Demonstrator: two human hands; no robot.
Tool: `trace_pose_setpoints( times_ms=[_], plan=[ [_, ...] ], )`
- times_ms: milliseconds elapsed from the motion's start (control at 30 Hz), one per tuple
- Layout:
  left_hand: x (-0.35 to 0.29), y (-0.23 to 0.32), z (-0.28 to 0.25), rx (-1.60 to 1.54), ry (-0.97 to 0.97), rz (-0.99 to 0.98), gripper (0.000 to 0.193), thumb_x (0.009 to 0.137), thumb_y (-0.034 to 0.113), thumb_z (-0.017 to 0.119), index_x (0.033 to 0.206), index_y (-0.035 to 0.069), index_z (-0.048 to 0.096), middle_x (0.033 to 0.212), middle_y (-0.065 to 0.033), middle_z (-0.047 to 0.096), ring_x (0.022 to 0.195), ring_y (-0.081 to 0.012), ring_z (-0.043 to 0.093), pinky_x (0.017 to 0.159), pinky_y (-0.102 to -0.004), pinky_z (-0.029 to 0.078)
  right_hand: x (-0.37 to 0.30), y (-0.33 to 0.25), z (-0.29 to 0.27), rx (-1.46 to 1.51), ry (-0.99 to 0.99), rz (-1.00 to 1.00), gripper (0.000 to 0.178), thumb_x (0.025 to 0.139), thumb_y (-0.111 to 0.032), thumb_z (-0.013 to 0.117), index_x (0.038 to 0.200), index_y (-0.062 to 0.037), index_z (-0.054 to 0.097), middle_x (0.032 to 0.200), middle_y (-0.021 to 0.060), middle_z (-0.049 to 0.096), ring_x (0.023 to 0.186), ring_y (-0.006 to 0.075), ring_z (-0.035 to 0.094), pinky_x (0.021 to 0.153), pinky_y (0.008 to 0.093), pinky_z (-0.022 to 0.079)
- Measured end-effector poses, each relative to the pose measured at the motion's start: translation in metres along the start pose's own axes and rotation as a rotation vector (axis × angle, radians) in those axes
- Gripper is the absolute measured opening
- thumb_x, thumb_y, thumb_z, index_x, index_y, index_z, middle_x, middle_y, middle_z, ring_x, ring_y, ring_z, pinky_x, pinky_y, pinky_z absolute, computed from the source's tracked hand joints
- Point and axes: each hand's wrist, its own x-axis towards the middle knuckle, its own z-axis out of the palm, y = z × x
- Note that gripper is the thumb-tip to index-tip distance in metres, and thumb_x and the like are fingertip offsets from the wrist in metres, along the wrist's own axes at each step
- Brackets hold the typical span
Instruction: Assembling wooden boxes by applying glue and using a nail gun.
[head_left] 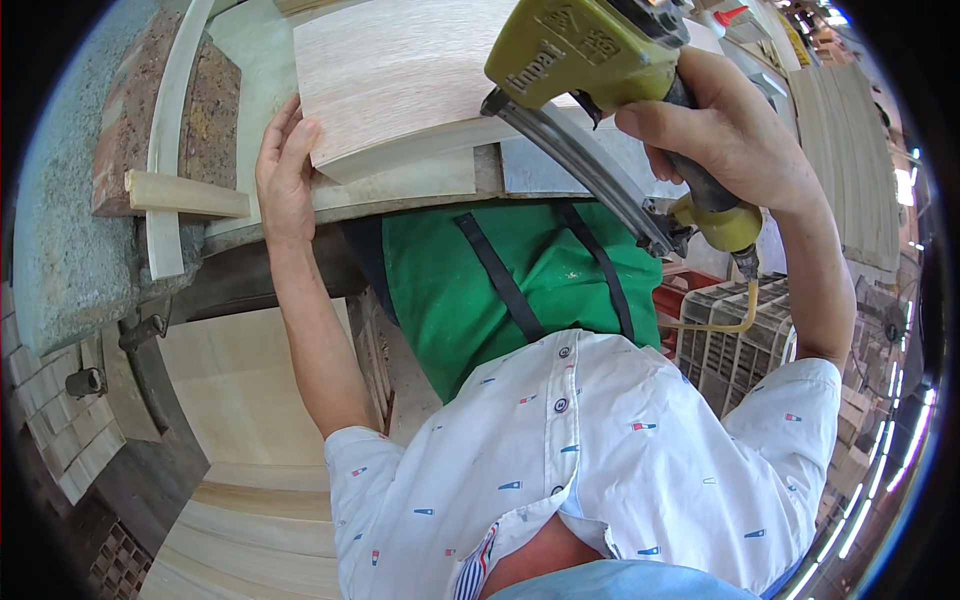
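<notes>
On the bench, left hand [285, 180] lies flat against pale curved plywood [400, 75]; right hand [715, 130] fingers clench a yellow-green nailer [590, 45].

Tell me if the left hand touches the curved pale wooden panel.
Touching: the head view shows the left hand with fingers pressed flat against the curved pale wooden panel's left edge.

The panel [400, 70] lies on the bench [480, 165], its left corner under the left hand [285, 175]. The nailer [600, 50], in the right hand [725, 135], sits over the panel's right edge. A strip [168, 130] lies left of the panel, a block [185, 195] across it
</notes>
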Motion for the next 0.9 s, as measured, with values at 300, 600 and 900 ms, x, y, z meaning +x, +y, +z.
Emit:
trace_pose_setpoints(
  times_ms=[300, 600, 900],
  plan=[
    [0.000, 0.000, 0.000, 0.027, -0.010, -0.003, 0.061, 0.089, 0.025, 0.059, 0.136, -0.005, 0.035, 0.131, -0.0156, 0.047, 0.121, -0.0220, 0.045, 0.102, -0.0362, 0.034, 0.001, -0.002, 0.002, -0.047, 0.035, -0.052, 0.030, 0.083, -0.025, 0.066, 0.094, 0.0019, 0.058, 0.066, 0.0037, 0.057, 0.052, 0.0083, 0.056, 0.047, 0.0220, 0.044],
    [0.003, -0.005, -0.005, 0.018, 0.005, -0.012, 0.059, 0.090, 0.023, 0.057, 0.137, -0.005, 0.034, 0.134, -0.0154, 0.045, 0.124, -0.0215, 0.043, 0.103, -0.0361, 0.033, -0.032, 0.014, -0.037, -0.075, 0.186, 0.085, 0.025, 0.082, -0.019, 0.063, 0.092, 0.0026, 0.056, 0.063, 0.0044, 0.056, 0.051, 0.0094, 0.054, 0.047, 0.0232, 0.043],
    [0.002, -0.002, -0.003, 0.017, 0.029, -0.030, 0.061, 0.090, 0.025, 0.057, 0.137, -0.006, 0.034, 0.136, -0.0148, 0.043, 0.125, -0.0225, 0.042, 0.105, -0.0371, 0.031, -0.038, 0.046, -0.055, -0.040, 0.182, 0.142, 0.028, 0.082, -0.021, 0.064, 0.095, 0.0030, 0.057, 0.064, 0.0034, 0.056, 0.050, 0.0082, 0.054, 0.046, 0.0223, 0.044]
  ],
)
